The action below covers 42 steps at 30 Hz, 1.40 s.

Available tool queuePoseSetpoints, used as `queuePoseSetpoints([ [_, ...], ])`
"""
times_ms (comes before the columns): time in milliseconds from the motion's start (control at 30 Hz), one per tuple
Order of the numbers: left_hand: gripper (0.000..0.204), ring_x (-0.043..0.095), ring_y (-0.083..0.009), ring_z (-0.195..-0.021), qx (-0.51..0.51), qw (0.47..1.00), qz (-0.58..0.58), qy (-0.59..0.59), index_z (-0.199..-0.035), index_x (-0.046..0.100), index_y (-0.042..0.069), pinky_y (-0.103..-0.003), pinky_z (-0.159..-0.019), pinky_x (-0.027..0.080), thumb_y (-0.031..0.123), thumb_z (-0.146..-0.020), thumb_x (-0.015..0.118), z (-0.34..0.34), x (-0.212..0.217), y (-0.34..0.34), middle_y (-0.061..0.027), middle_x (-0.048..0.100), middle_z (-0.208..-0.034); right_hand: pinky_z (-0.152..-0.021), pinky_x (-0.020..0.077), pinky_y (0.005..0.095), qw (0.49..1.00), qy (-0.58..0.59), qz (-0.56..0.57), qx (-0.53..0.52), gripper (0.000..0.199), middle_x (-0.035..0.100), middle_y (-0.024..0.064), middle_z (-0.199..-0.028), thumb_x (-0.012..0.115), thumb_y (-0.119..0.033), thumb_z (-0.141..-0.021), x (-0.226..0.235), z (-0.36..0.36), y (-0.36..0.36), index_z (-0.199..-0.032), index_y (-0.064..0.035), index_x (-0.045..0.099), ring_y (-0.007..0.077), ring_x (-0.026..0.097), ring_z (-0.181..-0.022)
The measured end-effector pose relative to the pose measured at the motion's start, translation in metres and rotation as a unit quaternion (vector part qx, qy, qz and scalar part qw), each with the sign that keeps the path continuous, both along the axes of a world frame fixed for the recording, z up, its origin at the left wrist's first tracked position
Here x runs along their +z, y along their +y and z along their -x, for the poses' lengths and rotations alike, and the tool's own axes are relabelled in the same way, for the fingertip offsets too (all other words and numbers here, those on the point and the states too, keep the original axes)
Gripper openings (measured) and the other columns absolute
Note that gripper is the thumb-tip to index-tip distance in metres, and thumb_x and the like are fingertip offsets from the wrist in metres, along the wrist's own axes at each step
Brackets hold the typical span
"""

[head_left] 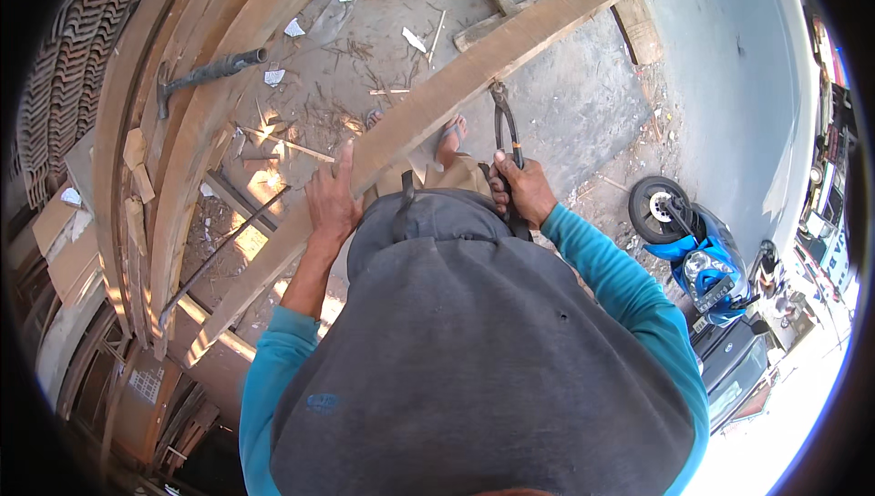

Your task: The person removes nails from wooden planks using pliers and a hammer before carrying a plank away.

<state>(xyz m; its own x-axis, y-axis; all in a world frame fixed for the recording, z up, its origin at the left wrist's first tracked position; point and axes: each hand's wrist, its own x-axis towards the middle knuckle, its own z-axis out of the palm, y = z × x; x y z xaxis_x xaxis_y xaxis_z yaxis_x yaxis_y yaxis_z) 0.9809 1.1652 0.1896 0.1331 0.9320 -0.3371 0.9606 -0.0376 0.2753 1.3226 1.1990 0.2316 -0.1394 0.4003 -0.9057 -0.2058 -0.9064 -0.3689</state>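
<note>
A long wooden plank (456, 86) runs diagonally from lower left to upper right in front of me. My left hand (330, 197) rests flat on it, pressing on its near edge. My right hand (521, 188) grips the handles of black pincers (504, 122), whose jaws bite at the plank's lower edge. My sandalled foot (450, 139) shows just below the plank, on the ground.
A hammer (205, 72) lies on stacked curved planks (173, 131) at the left. A thin metal bar (219, 254) leans there too. Wood scraps litter the concrete ground (365, 40). A blue scooter (697, 254) is parked at the right.
</note>
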Motion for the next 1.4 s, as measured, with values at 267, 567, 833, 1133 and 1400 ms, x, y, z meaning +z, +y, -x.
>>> queuePoseSetpoints([
  [267,0.103,0.057,-0.0349,-0.093,-0.016,1.000,0.021,-0.007,-0.156,0.034,0.021,-0.049,-0.078,0.045,0.010,-0.068,0.085,0.007,-0.006,0.006,-0.0152,0.053,-0.102,-0.044,0.0417,0.0285,0.997,-0.051,-0.033,-0.039,0.040,0.049,0.0018,-0.066,0.056,-0.040,-0.103,-0.005,0.031,-0.012,-0.086,-0.0038,0.054,0.0106,0.046,-0.051],
  [567,0.078,0.060,-0.0331,-0.074,-0.095,0.994,-0.039,-0.044,-0.156,0.038,0.023,-0.047,-0.065,0.050,0.004,-0.085,0.064,0.048,-0.041,0.020,-0.0129,0.055,-0.084,-0.047,0.0407,0.0274,0.979,-0.057,-0.073,-0.180,0.037,0.047,-0.0001,-0.066,0.054,-0.039,-0.104,-0.038,0.102,-0.010,-0.088,-0.0049,0.051,0.0099,0.046,-0.053],
  [833,0.077,0.063,-0.0337,-0.076,-0.085,0.992,-0.004,-0.097,-0.156,0.037,0.024,-0.047,-0.064,0.051,0.015,-0.087,0.070,0.056,-0.052,0.019,-0.0142,0.057,-0.085,-0.077,0.0564,0.0313,0.986,-0.096,-0.139,-0.006,0.042,0.068,0.0120,-0.096,0.055,-0.032,-0.105,0.000,0.037,0.008,-0.125,0.0044,0.053,0.0196,0.070,-0.088],
  [1133,0.077,0.061,-0.0344,-0.081,-0.075,0.997,0.013,-0.006,-0.157,0.035,0.024,-0.049,-0.071,0.048,0.005,-0.087,0.061,0.042,-0.044,0.010,-0.0142,0.056,-0.093,-0.076,0.0621,0.0384,0.958,-0.059,0.003,0.281,0.041,0.069,0.0171,-0.094,0.059,-0.035,-0.102,0.066,-0.053,0.096,-0.113,0.0047,0.056,0.0285,0.073,-0.085],
  [1400,0.098,0.058,-0.0307,-0.087,-0.041,0.999,-0.007,0.008,-0.157,0.035,0.021,-0.045,-0.072,0.046,0.016,-0.072,0.083,0.015,-0.017,0.003,-0.0121,0.053,-0.100,-0.076,0.0625,0.0401,0.963,0.031,0.032,0.264,0.040,0.068,0.0135,-0.089,0.055,-0.033,-0.102,0.047,-0.086,0.099,-0.119,0.0028,0.054,0.0256,0.073,-0.080],
])
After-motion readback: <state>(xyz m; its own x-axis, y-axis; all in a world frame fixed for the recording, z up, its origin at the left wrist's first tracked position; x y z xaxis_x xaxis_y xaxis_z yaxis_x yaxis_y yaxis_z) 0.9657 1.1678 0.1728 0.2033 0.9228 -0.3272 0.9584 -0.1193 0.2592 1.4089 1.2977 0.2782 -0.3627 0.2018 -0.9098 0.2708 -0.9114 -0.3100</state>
